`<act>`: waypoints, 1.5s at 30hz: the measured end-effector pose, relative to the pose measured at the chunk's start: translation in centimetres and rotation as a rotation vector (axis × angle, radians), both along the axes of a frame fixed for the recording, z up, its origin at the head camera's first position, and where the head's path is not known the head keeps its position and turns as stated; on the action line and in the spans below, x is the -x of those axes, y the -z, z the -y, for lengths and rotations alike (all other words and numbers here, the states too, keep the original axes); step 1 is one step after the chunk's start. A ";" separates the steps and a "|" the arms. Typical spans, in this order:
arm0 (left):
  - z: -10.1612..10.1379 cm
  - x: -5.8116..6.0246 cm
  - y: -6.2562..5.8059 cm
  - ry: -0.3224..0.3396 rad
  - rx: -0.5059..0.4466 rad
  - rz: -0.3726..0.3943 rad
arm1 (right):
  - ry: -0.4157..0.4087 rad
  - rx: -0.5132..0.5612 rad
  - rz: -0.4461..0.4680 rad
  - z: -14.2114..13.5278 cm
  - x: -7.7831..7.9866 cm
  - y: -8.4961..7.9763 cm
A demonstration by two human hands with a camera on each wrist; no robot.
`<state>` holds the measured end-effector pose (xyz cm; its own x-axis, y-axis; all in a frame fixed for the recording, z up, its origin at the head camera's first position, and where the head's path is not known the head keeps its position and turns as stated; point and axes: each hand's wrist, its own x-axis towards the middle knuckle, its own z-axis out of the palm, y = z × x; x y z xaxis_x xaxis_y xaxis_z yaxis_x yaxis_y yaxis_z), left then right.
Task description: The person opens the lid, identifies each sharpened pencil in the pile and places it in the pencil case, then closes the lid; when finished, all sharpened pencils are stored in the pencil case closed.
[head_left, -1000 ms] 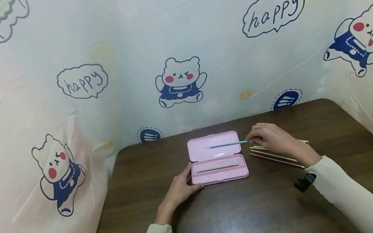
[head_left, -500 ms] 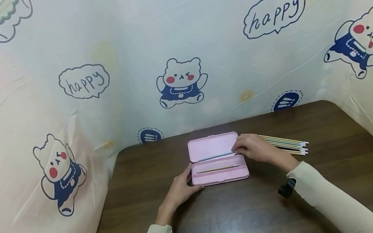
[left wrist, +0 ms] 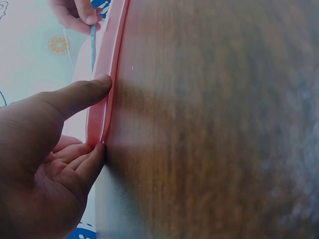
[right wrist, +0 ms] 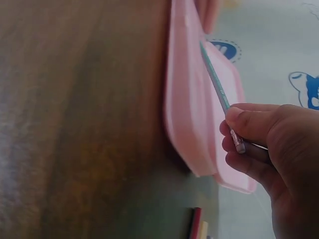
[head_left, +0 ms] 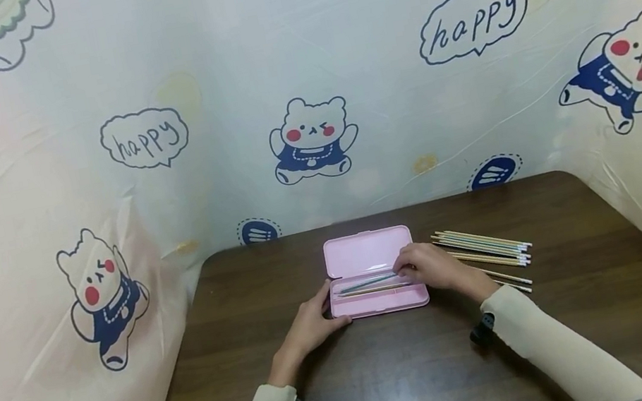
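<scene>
A pink pencil case [head_left: 381,304] lies with its lid [head_left: 362,250] folded back on the dark table. My left hand [head_left: 309,323] grips the case's left end, thumb on the front wall and fingers around the corner. Between thumb and fingers, my right hand [head_left: 433,265] pinches a blue-green pencil [right wrist: 214,74] near its eraser end. This pencil slants over the rear compartment, its point toward the left and low by the case. Another pencil [head_left: 369,291], gold-toned, rests lengthwise in the case.
Several pencils [head_left: 486,241] lie fanned on the table [head_left: 403,372] right of the case, partly hidden by my right hand and wrist. A printed cloth [head_left: 214,104] hangs behind the table and along its sides.
My right hand has brought the blue-green pencil left and toward me, from over the lid down to the rear compartment. The left hand has stayed on the case.
</scene>
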<state>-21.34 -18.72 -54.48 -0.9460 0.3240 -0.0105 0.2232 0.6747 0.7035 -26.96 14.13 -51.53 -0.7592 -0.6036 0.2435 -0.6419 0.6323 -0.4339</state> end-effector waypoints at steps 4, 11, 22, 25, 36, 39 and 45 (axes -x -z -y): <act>-0.1 0.0 0.0 -0.004 -0.001 0.003 | -0.003 -0.048 -0.045 0.2 -0.1 0.7; -0.2 0.1 0.0 -0.010 0.011 0.004 | -0.011 -0.119 -0.082 0.5 -0.6 1.3; -0.1 0.2 0.1 -0.007 0.017 0.003 | -0.012 -0.119 -0.071 0.5 -0.8 1.3; -0.1 0.2 0.2 -0.005 0.017 0.005 | 0.002 -0.083 -0.044 0.2 -0.9 0.6; 0.0 0.3 0.2 -0.008 0.017 0.007 | 0.106 -0.048 -0.085 -3.3 -0.5 -3.3; 0.0 0.2 0.2 -0.009 0.012 0.002 | 0.133 -0.044 -0.116 -4.8 -0.5 -4.1; 0.0 0.3 0.3 -0.006 0.015 0.005 | 0.168 -0.045 -0.147 -8.1 -1.0 -5.5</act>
